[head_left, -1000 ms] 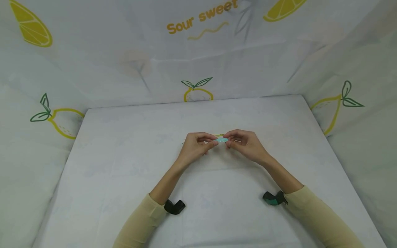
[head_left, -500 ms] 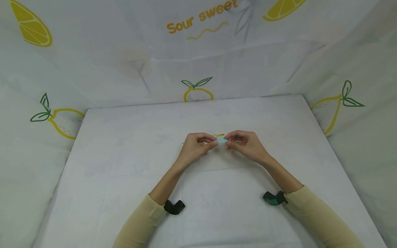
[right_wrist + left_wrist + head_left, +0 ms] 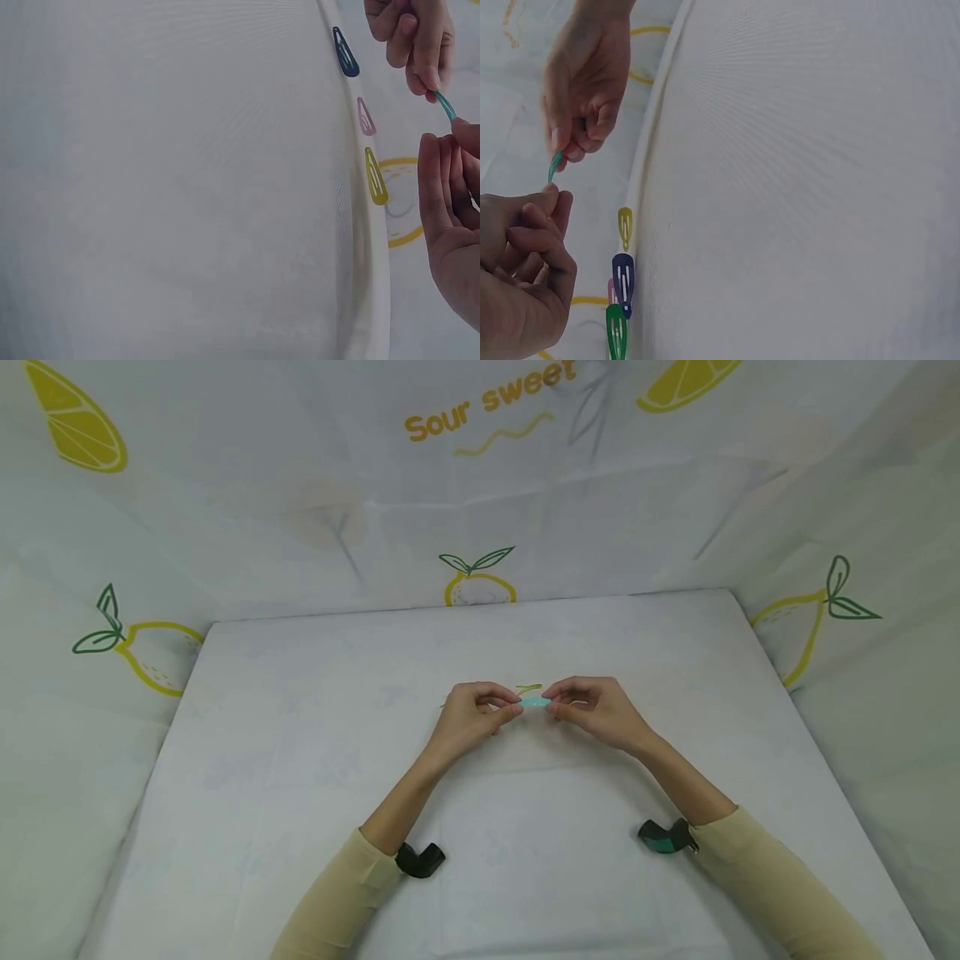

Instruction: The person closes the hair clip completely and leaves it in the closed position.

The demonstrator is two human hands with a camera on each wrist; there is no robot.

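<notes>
Nearest the head camera, two pale yellow sleeves (image 3: pixel 337 897) enter from the lower edge, a dark device at each cuff: a black one (image 3: pixel 421 861) on the left, a black-and-green one (image 3: pixel 667 837) on the right. Ahead of these, the left hand (image 3: pixel 474 714) and right hand (image 3: pixel 592 708) face each other over the middle of the white-covered table (image 3: pixel 300 827). Between them, raised above the surface, is a slim turquoise clip (image 3: pixel 535 702), seen nearly edge-on. Grip: thumb and forefinger of the left hand are closed on its left end; the right hand pinches its right end likewise, the middle stretch exposed. The left hand's other fingers are bent inward, as the left wrist view confirms. Beyond the hands, further clips lie on the table in a loose row: yellow (image 3: pixel 625 214) at the right, then navy (image 3: pixel 622 264), pink (image 3: pixel 367 132) and green (image 3: pixel 616 311) toward the left. In the left wrist view the pink one is largely covered by its neighbours; whether they touch cannot be told. Past the table's far edge hangs a white curtain (image 3: pixel 262 510) printed with lemons and orange lettering (image 3: pixel 489 400) reading "Sour sweet".
</notes>
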